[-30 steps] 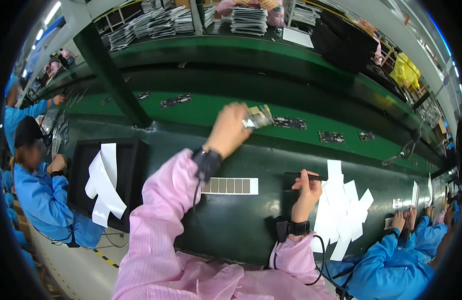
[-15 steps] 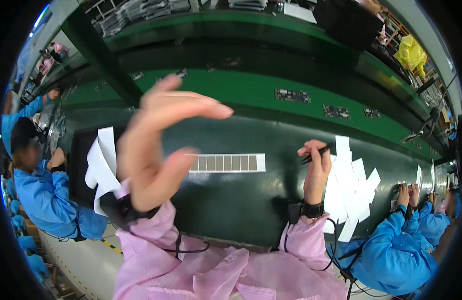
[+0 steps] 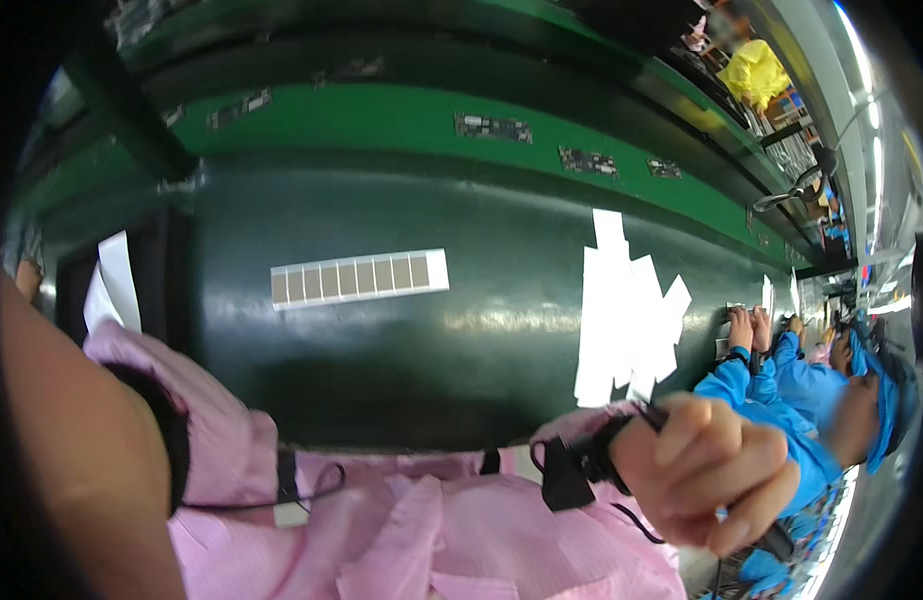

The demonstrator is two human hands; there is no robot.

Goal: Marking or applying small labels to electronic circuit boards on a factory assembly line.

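My right hand (image 3: 706,470) is raised close to me at the lower right, its fingers curled round a slim black tool (image 3: 778,541) whose kind I cannot make out. Very near on the left is the bare skin of my left hand (image 3: 66,430), beyond a black wristband (image 3: 161,420); its fingers do not show. On the dark green bench lies a white strip with a row of grey-brown rectangular labels (image 3: 356,279), touched by neither hand. A pile of overlapping white strips (image 3: 626,310) lies to its right, beyond my right hand.
A black tray (image 3: 171,290) at the left has white strips (image 3: 116,280) in it. Several circuit boards (image 3: 493,127) lie along a bright green band (image 3: 381,110) at the back. A co-worker in blue (image 3: 791,375) sits close on the right.
My view has shifted right. My left hand has left the space over the label strip and come close at the left edge. My right hand has risen toward me, still holding the black tool.
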